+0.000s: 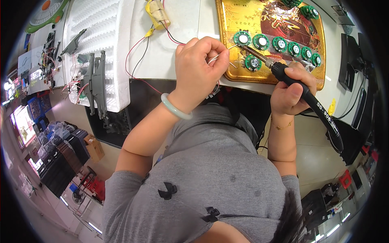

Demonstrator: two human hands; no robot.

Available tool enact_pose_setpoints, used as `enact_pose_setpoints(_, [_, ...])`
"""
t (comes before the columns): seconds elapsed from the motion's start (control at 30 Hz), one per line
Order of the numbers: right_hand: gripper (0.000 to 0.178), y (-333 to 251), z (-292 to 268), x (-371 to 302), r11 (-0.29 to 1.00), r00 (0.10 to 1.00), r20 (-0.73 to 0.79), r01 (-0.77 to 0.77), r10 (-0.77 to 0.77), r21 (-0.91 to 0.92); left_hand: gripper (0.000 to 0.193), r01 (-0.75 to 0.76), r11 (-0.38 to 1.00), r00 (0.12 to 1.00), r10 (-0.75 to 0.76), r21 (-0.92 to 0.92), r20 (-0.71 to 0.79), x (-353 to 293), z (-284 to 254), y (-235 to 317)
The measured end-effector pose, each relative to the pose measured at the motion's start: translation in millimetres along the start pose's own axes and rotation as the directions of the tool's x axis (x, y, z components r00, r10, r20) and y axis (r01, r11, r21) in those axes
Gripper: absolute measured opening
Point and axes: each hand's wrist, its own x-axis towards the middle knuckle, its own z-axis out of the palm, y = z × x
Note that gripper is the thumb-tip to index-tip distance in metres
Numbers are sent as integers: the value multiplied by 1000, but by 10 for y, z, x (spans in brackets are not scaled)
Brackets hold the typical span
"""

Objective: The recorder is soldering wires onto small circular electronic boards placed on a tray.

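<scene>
My left hand (202, 60) is closed in a pinch on thin whitish wires (214, 59), and one end reaches toward a small round green speaker (242, 38) with a white centre. In my right hand (293, 87) is a black-handled soldering iron (279, 72). Its tip lies at the lower edge of that same speaker, close to the wire end. A row of similar green speakers (279, 44) runs rightward from it, and a single one (253, 62) lies just below the iron's shaft. All of them rest on a gold tin lid (230, 20).
A yellow-taped bundle (158, 15) with red and black leads sits on the white table left of the tin. Farther left, a white foam tray (117, 60) bears dark plastic parts (97, 81) with wires. A green fan (46, 15) stands at the far left; black items (347, 60) lie right.
</scene>
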Motion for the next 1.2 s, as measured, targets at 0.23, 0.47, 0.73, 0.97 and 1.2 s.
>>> enact_pose_setpoints(0.23, [32, -2, -10, -4, 1000, 1000, 9, -2, 2, 2, 8, -7, 1000, 1000, 7, 8, -8, 2, 8, -9])
enact_pose_setpoints(0.47, [33, -4, 5, -6, 1000, 1000, -9, -7, 7, 7, 6, -32, 999, 999, 32, -44, 17, 5, -5, 0])
enact_pose_setpoints(0.73, [36, -24, 10, 4, 997, 996, -75, -33, 38, 66, 6, -46, 998, 999, 47, -41, 14, 6, -1, -7])
enact_pose_setpoints(0.97, [38, -40, 36, 26, 998, 992, -111, -47, 51, 33, 6, -53, 998, 999, 53, -37, 11, 6, -5, -2])
enact_pose_setpoints(1.2, [39, -40, 53, 43, 998, 991, -124, -53, 55, 22, 6, -39, 998, 999, 40, -40, 17, 11, -7, -11])
